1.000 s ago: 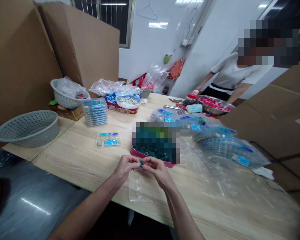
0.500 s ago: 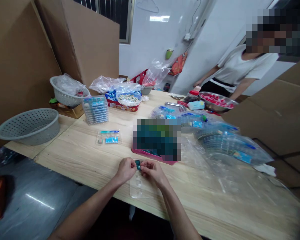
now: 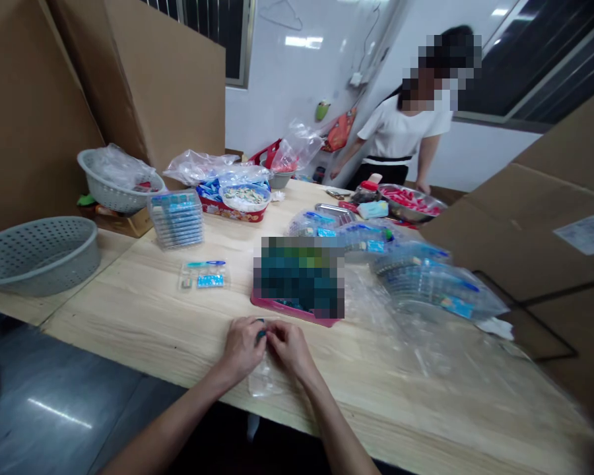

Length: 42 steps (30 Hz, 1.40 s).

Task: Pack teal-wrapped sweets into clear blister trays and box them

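Note:
Pinched in my left hand (image 3: 243,346) is a small teal piece (image 3: 261,333), too small and too covered by fingers to name. The fingers of my right hand (image 3: 290,344) are pressed together at the right side of the same piece. Both hands are close together above a clear plastic blister tray (image 3: 262,386) lying near the table's front edge. Just beyond them stands a pink tray (image 3: 297,310), its dark teal contents blurred out. To the left, a filled clear pack (image 3: 204,276) with a blue pen-like item and a blue card lies flat.
Filled clear packs stand in a stack (image 3: 177,221) at left and lie fanned out (image 3: 426,277) at right. A grey basket (image 3: 39,257) sits at the left edge. Across the table (image 3: 153,310) a person (image 3: 406,132) stands near a metal bowl (image 3: 410,203). Cardboard (image 3: 534,211) rises at right.
My left hand has turned to cover more of the teal piece, and the right fingers have closed in beside it. The person at the back has leaned forward, one hand at the bowl. The view has shifted slightly.

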Each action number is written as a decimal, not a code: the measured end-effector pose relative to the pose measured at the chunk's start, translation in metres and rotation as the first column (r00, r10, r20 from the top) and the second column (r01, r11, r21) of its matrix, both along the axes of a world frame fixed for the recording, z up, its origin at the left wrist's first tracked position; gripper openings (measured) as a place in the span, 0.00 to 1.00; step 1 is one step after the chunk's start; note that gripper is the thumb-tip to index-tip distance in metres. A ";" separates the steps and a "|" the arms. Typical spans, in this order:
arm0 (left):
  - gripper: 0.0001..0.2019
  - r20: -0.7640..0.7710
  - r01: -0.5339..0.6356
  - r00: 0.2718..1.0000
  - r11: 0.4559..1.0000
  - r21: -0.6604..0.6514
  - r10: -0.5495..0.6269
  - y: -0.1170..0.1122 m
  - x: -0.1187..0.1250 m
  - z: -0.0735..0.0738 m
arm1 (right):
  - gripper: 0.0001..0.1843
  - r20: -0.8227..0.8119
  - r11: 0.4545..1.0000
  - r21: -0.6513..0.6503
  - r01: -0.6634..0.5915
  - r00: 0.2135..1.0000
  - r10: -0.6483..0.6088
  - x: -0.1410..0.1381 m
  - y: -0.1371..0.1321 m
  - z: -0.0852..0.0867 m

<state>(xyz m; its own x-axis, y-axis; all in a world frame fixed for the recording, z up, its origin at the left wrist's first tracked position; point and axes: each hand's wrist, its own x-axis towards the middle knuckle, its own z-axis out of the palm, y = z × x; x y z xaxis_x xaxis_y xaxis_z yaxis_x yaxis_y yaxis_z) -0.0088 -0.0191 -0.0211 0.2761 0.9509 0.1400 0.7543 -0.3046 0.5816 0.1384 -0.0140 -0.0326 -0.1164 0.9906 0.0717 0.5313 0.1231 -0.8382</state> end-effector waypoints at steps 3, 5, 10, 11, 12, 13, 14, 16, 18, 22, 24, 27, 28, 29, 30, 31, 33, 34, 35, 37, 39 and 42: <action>0.07 0.001 0.054 0.999 0.998 0.021 -0.054 0.000 -0.001 -0.004 | 0.09 0.048 0.997 0.081 0.020 0.999 -0.024 0.017 0.010 0.024; 0.08 0.015 0.068 0.998 0.998 -0.001 -0.068 0.002 -0.002 -0.005 | 0.09 0.189 0.985 0.143 0.093 0.975 -0.119 0.032 0.024 0.042; 0.10 0.038 0.098 0.995 0.993 -0.066 -0.096 0.010 -0.005 0.000 | 0.07 0.649 0.991 -0.003 0.132 0.755 -0.098 0.056 0.063 0.066; 0.11 0.041 0.102 0.994 0.992 -0.078 -0.099 0.010 -0.006 0.001 | 0.07 0.669 0.992 -0.044 0.118 0.741 -0.058 0.057 0.068 0.067; 0.11 0.044 0.106 0.994 0.991 -0.087 -0.103 0.011 -0.007 0.002 | 0.07 0.668 0.992 -0.067 0.104 0.743 -0.033 0.057 0.072 0.066; 0.11 0.048 0.107 0.994 0.990 -0.092 -0.103 0.011 -0.008 0.003 | 0.08 0.657 0.993 -0.072 0.094 0.753 -0.024 0.057 0.074 0.065; 0.11 0.054 0.100 0.994 0.991 -0.092 -0.095 0.011 -0.009 0.004 | 0.09 0.641 0.994 -0.067 0.087 0.767 -0.024 0.058 0.075 0.063; 0.10 0.079 0.062 0.995 0.995 -0.076 -0.056 0.009 -0.011 0.004 | 0.11 0.615 0.996 -0.055 0.076 0.788 -0.026 0.061 0.074 0.060; 0.09 0.128 0.011 0.992 0.999 -0.044 -0.005 0.007 -0.012 0.006 | 0.11 0.540 0.996 -0.028 0.088 0.839 -0.059 0.065 0.069 0.058; 0.07 0.313 -0.027 0.950 0.994 0.106 -0.007 0.000 -0.008 0.017 | 0.08 -0.022 0.988 -0.017 0.154 0.988 -0.154 0.062 0.049 0.056; 0.11 0.368 0.019 0.924 0.975 0.222 -0.102 -0.004 -0.004 0.026 | 0.09 -0.263 0.992 -0.082 0.100 0.958 -0.119 0.051 0.036 0.056; 0.16 0.320 0.188 0.903 0.933 0.307 -0.287 -0.008 0.000 0.037 | 0.08 -0.409 0.983 -0.182 -0.029 0.911 -0.049 0.030 0.019 0.056; 0.17 0.302 0.239 0.895 0.924 0.298 -0.329 -0.009 0.000 0.039 | 0.08 -0.445 0.976 -0.208 -0.065 0.895 -0.035 0.024 0.015 0.055; 0.16 0.299 0.271 0.887 0.922 0.278 -0.351 -0.009 -0.001 0.040 | 0.08 -0.482 0.969 -0.230 -0.093 0.876 -0.030 0.019 0.011 0.055; 0.14 0.315 0.284 0.881 0.927 0.245 -0.353 -0.009 -0.002 0.040 | 0.10 -0.517 0.961 -0.251 -0.120 0.856 -0.028 0.015 0.007 0.054; 0.11 0.348 0.274 0.877 0.940 0.203 -0.331 -0.009 -0.004 0.040 | 0.11 -0.547 0.953 -0.267 -0.146 0.837 -0.025 0.013 0.005 0.053; 0.06 0.452 0.213 0.863 0.973 0.086 -0.228 -0.006 -0.008 0.037 | 0.13 -0.587 0.941 -0.276 -0.195 0.809 -0.004 0.011 0.000 0.053; 0.03 0.514 0.186 0.843 0.983 -0.002 -0.159 -0.004 -0.010 0.035 | 0.14 -0.600 0.937 -0.268 -0.222 0.800 0.018 0.010 -0.002 0.053; 0.01 0.580 0.176 0.810 0.979 -0.105 -0.083 -0.002 -0.011 0.034 | 0.15 -0.609 0.934 -0.256 -0.250 0.792 0.045 0.010 -0.004 0.053; 0.04 0.696 0.228 0.716 0.920 -0.317 0.062 0.002 -0.013 0.031 | 0.16 -0.626 0.926 -0.232 -0.299 0.774 0.093 0.010 -0.005 0.052; 0.09 0.763 0.294 0.620 0.847 -0.443 0.184 0.006 -0.014 0.029 | 0.16 -0.642 0.922 -0.223 -0.315 0.759 0.105 0.008 -0.005 0.050; 0.12 0.789 0.291 0.566 0.837 -0.463 0.240 0.007 -0.014 0.024 | 0.15 -0.655 0.921 -0.261 -0.288 0.754 0.050 0.005 -0.003 0.043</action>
<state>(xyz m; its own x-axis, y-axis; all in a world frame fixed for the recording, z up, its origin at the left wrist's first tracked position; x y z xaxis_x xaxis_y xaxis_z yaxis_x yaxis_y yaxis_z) -0.0225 -0.0122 0.0031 0.3251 0.9310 -0.1663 -0.1105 0.2120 0.9710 0.1434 -0.0174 0.0107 -0.3309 0.9344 -0.1317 -0.1298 -0.1833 -0.9744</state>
